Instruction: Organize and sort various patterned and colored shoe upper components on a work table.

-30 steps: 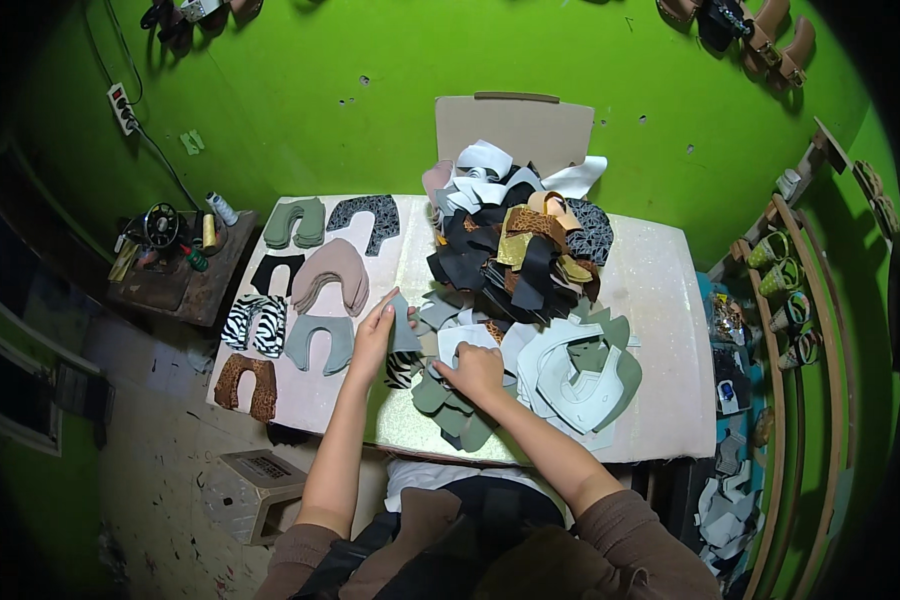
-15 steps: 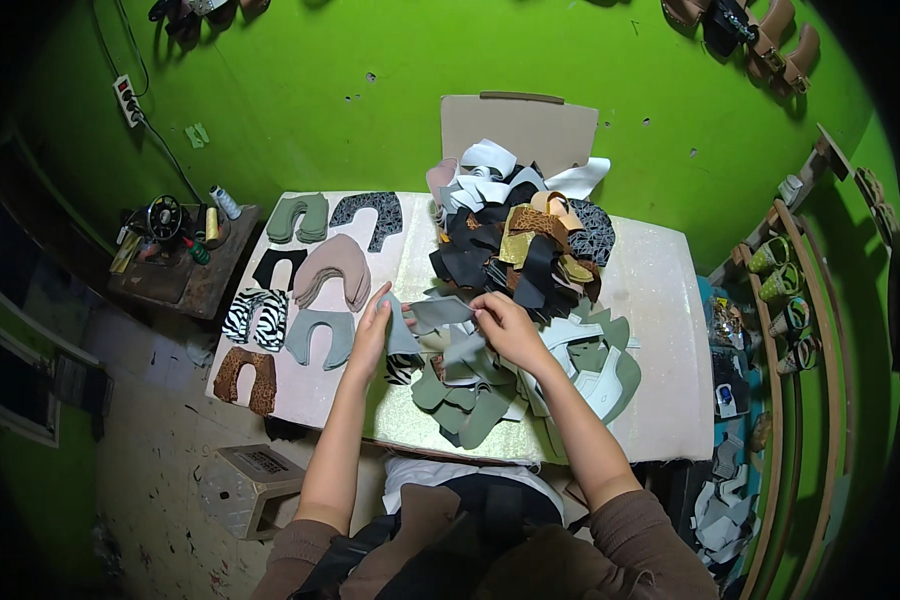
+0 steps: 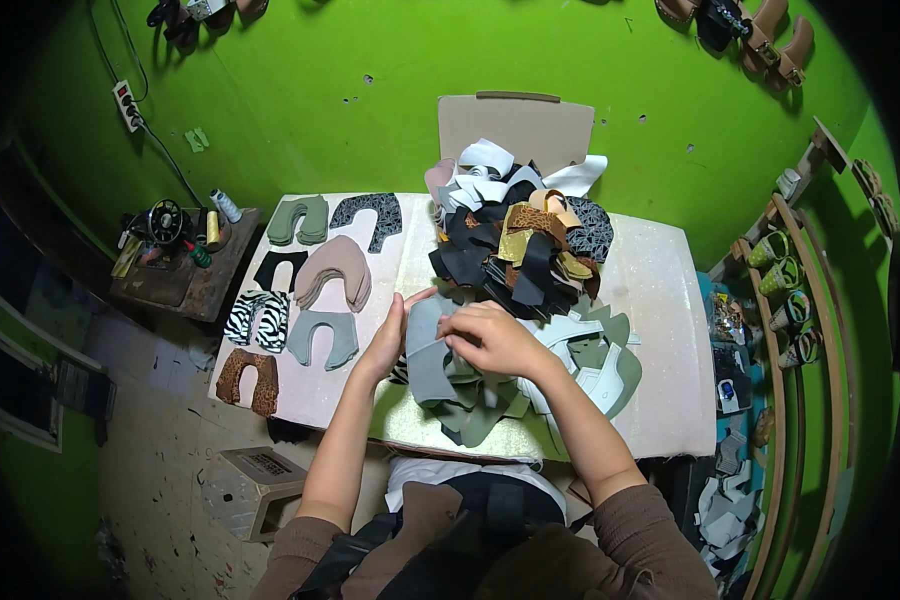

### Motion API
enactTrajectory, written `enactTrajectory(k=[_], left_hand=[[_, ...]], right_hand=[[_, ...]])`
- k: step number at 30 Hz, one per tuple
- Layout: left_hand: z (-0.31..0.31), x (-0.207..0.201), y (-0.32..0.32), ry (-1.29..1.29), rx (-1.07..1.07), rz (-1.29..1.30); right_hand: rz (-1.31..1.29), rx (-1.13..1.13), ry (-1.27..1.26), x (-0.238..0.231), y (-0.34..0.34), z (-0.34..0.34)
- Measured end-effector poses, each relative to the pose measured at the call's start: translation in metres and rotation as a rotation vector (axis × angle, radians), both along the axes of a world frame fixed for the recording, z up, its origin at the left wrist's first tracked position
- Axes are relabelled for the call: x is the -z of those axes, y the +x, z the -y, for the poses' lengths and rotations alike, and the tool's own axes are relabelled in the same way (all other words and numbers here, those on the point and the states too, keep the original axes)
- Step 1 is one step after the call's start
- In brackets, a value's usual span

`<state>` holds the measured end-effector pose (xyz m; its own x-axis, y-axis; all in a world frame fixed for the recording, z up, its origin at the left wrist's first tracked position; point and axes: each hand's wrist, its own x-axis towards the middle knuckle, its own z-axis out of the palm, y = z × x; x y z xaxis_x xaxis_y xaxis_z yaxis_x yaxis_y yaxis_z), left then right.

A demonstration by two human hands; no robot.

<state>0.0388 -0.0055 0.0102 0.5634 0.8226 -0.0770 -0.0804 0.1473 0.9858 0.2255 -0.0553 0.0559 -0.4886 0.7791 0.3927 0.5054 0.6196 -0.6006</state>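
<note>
Grey flat cutout (image 3: 426,348), near middle of the surface (image 3: 660,300), over green offcuts (image 3: 478,412); likely light, soft, pliable, best taken by its edges; right hand (image 3: 492,340), fingers pinching its right side; left hand (image 3: 386,342) at its left edge, finger closure cannot be told.

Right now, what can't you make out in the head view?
All in the head view:
Left hand: some fingertips, behind the gray piece.
Right hand: exact contact with that piece, hidden by its own curled fingers.
Scrap pile: lower layers, covered by upper ones.
Dark hanging item, top left: kind unclear, cut off by the upper edge.
</note>
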Motion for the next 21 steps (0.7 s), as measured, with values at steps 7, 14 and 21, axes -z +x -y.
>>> enactTrajectory(k=[7, 14, 21], left_hand=[[0.014, -0.012, 0.002, -0.065, 0.124, 0.116], [0.019, -0.014, 0.002, 0.011, 0.136, 0.148], [0.016, -0.018, -0.007, 0.127, 0.127, -0.110]], right_hand=[[-0.217, 0.173, -0.199, 0.010, 0.003, -0.008], [-0.359, 0.213, -0.268, 0.017, 0.001, -0.009], [-0.358, 0.060, -0.343, 0.035, 0.007, -0.015]])
